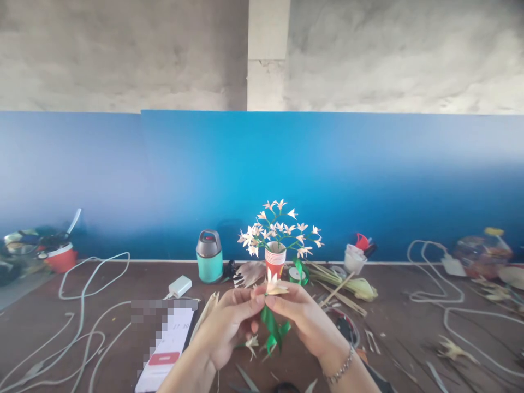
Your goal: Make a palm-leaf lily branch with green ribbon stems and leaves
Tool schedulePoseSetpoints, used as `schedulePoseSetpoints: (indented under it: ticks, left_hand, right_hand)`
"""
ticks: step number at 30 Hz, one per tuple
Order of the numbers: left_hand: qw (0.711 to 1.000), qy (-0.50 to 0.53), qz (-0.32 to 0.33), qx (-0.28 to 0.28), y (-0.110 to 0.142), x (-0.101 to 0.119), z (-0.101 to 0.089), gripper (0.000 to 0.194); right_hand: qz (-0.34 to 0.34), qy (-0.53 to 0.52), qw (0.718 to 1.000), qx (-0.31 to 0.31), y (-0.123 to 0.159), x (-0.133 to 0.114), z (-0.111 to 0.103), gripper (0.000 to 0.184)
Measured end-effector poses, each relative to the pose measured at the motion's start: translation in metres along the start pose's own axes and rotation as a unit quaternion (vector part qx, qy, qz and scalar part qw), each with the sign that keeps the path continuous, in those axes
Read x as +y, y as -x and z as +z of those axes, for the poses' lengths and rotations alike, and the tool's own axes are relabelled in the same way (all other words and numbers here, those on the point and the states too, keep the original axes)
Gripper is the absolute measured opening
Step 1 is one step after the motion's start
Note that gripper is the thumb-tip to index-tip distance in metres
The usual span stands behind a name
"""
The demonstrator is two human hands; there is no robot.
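Note:
Between my two hands is a pale artificial flower (275, 285), its pointed petals facing up. My left hand (235, 316) pinches at the base of the flower with thumb and fingers. From the other side, my right hand (297, 311) pinches the same spot, thumb against the base. A green ribbon (271, 323) hangs in loops below the fingers. Just beyond the hands, a red and white paper cup (275, 254) holds a bunch of similar flowers (282, 226) on green stems. Another small pale flower (252, 345) shows below my left hand.
A turquoise flask (209, 259) stands behind my left hand, a phone (167, 349) nearer. White cables (84, 289) sprawl at left. A ribbon roll (298, 273), dried husks (360, 286) and a white cup of tools (354, 259) sit at right. Scissors (245, 379) lie in front.

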State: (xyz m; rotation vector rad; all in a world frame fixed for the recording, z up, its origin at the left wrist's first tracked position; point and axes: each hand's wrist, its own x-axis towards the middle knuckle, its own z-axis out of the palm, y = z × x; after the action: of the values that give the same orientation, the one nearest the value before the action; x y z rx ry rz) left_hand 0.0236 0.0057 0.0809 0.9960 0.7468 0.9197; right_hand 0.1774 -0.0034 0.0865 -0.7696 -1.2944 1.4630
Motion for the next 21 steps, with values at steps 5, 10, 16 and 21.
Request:
schedulePoseSetpoints:
  ticks: [5,10,16,21]
  left_hand:
    - [0.994,0.080,-0.055,-0.052,0.002,-0.002,0.001,0.029]
    - [0.994,0.042,-0.051,-0.083,0.007,0.002,0.002,0.026]
    - [0.995,-0.074,0.016,-0.062,0.008,0.003,0.005,0.022]
    - [0.967,-0.217,0.117,0.060,0.009,-0.001,0.012,0.017]
  right_hand:
    - [-0.033,-0.055,0.998,-0.015,-0.001,0.004,0.000,0.006]
    - [-0.045,-0.043,0.998,-0.022,0.000,0.001,0.000,0.008]
    - [-0.020,-0.066,0.997,-0.014,0.001,0.001,0.000,0.012]
    - [-0.029,-0.061,0.997,0.035,-0.001,0.001,0.003,0.017]
